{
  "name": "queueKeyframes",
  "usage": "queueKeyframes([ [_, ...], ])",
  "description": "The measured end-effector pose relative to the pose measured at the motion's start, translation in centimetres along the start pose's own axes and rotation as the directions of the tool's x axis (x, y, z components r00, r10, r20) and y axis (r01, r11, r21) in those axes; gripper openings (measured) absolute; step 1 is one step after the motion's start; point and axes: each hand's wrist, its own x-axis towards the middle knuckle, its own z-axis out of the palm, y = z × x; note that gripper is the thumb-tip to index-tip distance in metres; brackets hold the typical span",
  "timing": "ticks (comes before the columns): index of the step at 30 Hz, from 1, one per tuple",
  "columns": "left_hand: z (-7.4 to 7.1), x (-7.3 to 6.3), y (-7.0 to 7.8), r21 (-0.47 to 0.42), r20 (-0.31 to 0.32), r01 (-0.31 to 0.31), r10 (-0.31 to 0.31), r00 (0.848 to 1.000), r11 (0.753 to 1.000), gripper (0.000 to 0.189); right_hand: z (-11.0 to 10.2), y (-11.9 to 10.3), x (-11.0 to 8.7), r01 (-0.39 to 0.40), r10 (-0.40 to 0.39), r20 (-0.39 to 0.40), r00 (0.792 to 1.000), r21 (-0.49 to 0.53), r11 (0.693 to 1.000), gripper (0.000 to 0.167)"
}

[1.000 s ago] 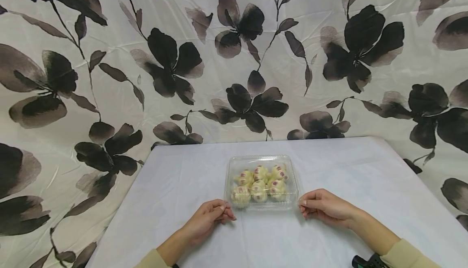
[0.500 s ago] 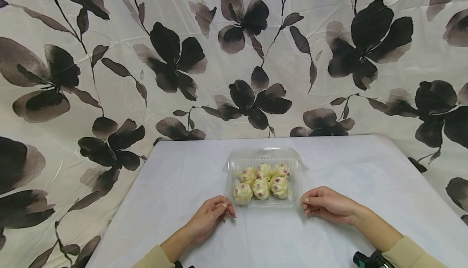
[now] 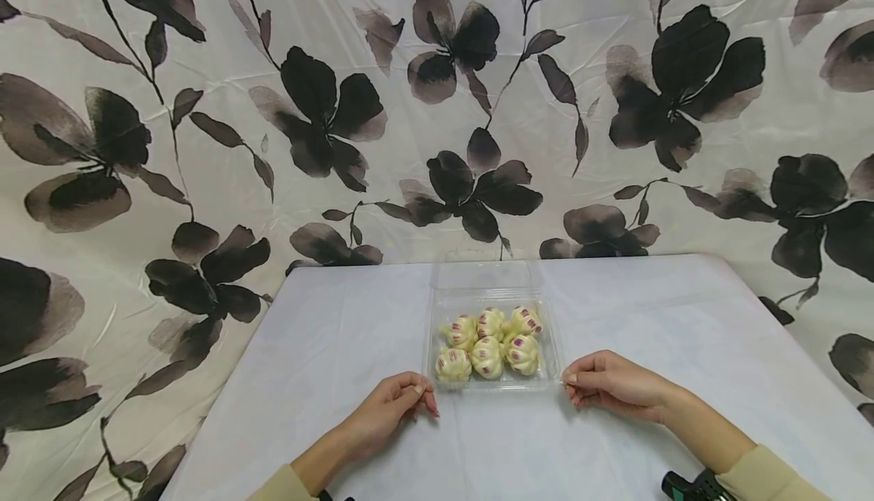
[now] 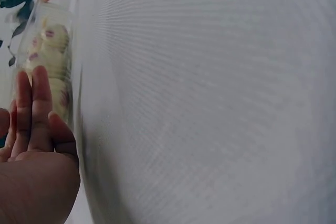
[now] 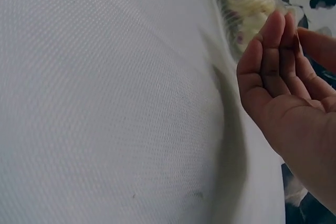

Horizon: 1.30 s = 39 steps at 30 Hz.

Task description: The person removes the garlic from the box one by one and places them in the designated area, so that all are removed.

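A clear plastic clamshell container lies on the white table, its transparent lid raised at the back. Inside sit several pale yellow, ribbed bulbs with purple streaks, shaped like garlic, in two rows. My left hand rests beside the front left corner, its fingertips close to the rim. In the left wrist view the fingers lie fairly straight. At the front right corner my right hand has thumb and forefinger together and appears to pinch the rim; the fingertips partly hide that contact.
A white cloth covers the table. Behind it hangs a pale curtain with dark flower prints. A black wrist device shows by the right sleeve.
The container's lid has swung up and back from lying over the bulbs, leaving them uncovered. Both hands have stayed near the front corners with hardly any movement.
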Motion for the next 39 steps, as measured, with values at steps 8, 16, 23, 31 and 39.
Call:
queueKeyframes([
  [8, 0.0, 0.0, 0.4, 0.055, 0.003, -0.001, 0.001, 1.000, 0.999, 0.034, 0.1, -0.2, -0.1, 0.002, -0.003, -0.018, 1.000, -0.028, 1.000, 0.024],
  [16, -0.2, 0.0, 0.6, 0.197, -0.008, -0.045, 0.048, 0.999, 0.979, 0.036, 0.6, -1.4, -0.4, -0.035, -0.005, -0.146, 0.989, -0.267, 0.963, 0.032],
  [23, -0.5, -0.2, 0.5, 0.315, -0.064, -0.101, 0.127, 0.990, 0.944, 0.031, 0.8, -2.6, -0.7, -0.079, -0.031, -0.227, 0.973, -0.458, 0.885, 0.028],
  [31, -0.8, -0.1, 0.8, 0.499, -0.124, -0.119, 0.207, 0.971, 0.858, 0.050, 0.9, -4.2, -0.9, -0.085, -0.154, -0.269, 0.951, -0.703, 0.706, 0.026],
  [39, -1.4, 0.7, 1.8, 0.647, -0.124, -0.158, 0.308, 0.943, 0.745, 0.065, 1.0, -5.4, -0.6, -0.010, -0.383, -0.201, 0.902, -0.895, 0.446, 0.039],
])
